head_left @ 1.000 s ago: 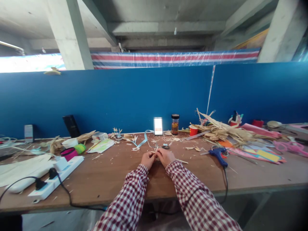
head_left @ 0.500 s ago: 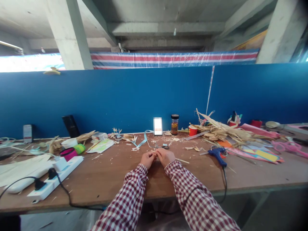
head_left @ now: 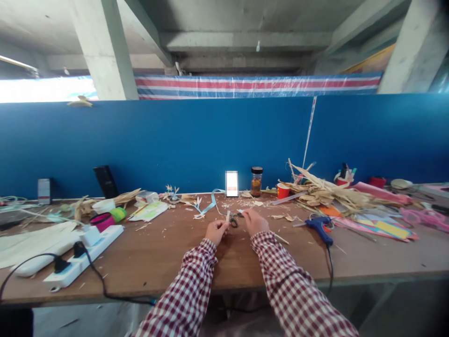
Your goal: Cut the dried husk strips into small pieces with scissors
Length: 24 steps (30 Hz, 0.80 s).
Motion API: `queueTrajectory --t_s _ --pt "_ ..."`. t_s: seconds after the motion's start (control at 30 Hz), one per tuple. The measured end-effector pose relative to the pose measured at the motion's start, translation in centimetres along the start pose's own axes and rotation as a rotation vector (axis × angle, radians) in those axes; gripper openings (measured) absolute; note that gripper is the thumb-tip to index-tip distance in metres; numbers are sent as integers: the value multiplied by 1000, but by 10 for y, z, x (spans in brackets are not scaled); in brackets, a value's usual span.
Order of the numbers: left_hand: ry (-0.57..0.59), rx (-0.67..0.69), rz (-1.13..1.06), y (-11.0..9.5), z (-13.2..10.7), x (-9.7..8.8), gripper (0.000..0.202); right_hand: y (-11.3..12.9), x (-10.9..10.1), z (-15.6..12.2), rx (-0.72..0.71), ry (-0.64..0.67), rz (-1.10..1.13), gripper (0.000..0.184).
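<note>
Brown tabletop [head_left: 168,262] below, the left hand [head_left: 216,232] pinches a pale strip [head_left: 228,216] near a black loop [head_left: 236,225]; from here I can't tell whether the right hand [head_left: 256,222] holds anything.

Maroon-and-white checks are covering the sleeves [head_left: 187,285], bottom centre. The glue gun [head_left: 320,229] is showing blue at right; red, white and blue stripes are crossing the tarpaulin [head_left: 245,85], upper centre.

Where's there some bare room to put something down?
There's mostly bare table between the white power strip and the left sleeve. Another fairly bare patch is right of the blue glue gun, in front of the coloured papers. It's crowded along the blue partition, especially around the husk pile.
</note>
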<state>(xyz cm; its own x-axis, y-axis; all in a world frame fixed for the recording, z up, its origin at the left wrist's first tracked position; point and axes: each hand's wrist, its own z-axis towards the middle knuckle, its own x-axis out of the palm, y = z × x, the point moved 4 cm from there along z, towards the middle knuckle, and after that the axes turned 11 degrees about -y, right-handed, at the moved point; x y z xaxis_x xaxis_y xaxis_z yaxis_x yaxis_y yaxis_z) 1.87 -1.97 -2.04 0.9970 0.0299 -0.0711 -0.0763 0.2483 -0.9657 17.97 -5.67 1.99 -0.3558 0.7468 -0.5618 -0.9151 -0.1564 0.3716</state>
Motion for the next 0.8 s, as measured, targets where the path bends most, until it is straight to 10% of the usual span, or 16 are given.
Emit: queueTrajectory --t_s 0.3,0.8 --pt "16 21 -2 4 1 4 28 41 6 -13 -151 40 127 40" --pt "46 22 -15 -4 -5 4 26 -1 4 3 84 49 -128 27"
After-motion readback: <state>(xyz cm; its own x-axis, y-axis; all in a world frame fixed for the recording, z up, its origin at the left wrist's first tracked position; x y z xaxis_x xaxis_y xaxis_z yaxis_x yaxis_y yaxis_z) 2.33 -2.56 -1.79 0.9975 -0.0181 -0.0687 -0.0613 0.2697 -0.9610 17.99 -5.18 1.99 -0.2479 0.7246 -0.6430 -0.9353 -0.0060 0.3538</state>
